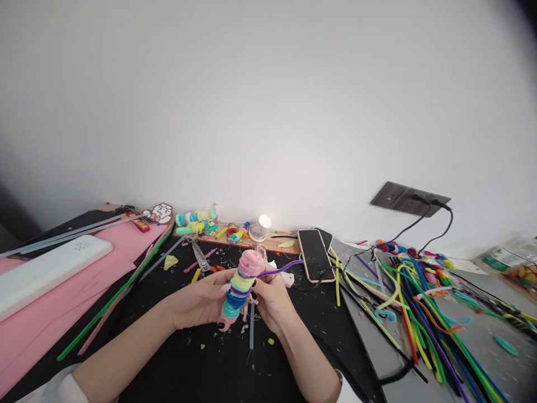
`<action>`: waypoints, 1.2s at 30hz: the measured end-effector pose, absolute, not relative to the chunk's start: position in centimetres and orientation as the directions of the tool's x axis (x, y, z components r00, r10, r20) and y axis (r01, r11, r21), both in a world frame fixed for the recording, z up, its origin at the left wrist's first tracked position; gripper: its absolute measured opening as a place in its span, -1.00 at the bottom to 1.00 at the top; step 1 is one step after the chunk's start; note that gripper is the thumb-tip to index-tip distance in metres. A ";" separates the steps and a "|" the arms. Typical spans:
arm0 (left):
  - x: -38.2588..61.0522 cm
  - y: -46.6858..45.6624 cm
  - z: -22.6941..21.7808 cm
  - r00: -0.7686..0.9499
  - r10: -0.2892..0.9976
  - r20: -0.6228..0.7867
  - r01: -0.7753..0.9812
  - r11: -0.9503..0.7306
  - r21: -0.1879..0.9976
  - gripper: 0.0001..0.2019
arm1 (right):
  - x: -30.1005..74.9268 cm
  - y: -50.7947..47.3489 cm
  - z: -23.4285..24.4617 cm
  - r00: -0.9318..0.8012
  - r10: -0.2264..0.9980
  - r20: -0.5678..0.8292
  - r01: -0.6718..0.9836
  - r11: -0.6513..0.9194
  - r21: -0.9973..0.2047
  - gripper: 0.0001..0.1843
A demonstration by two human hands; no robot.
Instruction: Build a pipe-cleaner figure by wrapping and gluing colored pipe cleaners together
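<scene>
Over the black mat, my left hand [203,299] is wrapped round a striped roll of coiled pipe cleaners [237,296], banded pink, yellow, purple, blue and teal. The roll is tilted, its rounded pink top leaning right. From its upper part a loose purple pipe cleaner [283,268] runs off to the right. My right hand [271,294] pinches at the roll's right side, where the purple strand meets it; its thumb presses near the purple band, and the other fingertips are partly hidden. Scissors [201,257] lie beyond my left hand.
Similar striped rolls [195,221] and a paper cup [260,226] stand by the wall. A phone [316,256] lies right of my hands, near many loose pipe cleaners [419,319]. At left are pink sheets [119,246] and a white box [54,271]. Cables hang from a wall socket [409,198].
</scene>
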State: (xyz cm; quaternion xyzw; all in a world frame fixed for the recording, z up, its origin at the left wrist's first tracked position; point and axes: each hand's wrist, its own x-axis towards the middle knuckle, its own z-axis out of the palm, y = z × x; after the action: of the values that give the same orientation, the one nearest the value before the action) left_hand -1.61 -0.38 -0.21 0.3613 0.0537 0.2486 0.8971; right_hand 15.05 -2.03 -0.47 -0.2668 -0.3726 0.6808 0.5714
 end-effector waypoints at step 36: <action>-1.8 -0.3 -0.4 0.886 0.459 0.068 -0.360 0.588 0.724 -0.58 | 15.1 -2.4 0.0 -0.282 0.959 0.039 -0.564 -0.132 -0.815 -0.61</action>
State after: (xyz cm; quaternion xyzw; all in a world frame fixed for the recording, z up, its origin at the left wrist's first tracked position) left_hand -1.78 -0.28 -0.40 0.3908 0.0628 0.2304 0.8890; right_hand 15.06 -2.36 -0.02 -0.2610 -0.3779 0.7057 0.5394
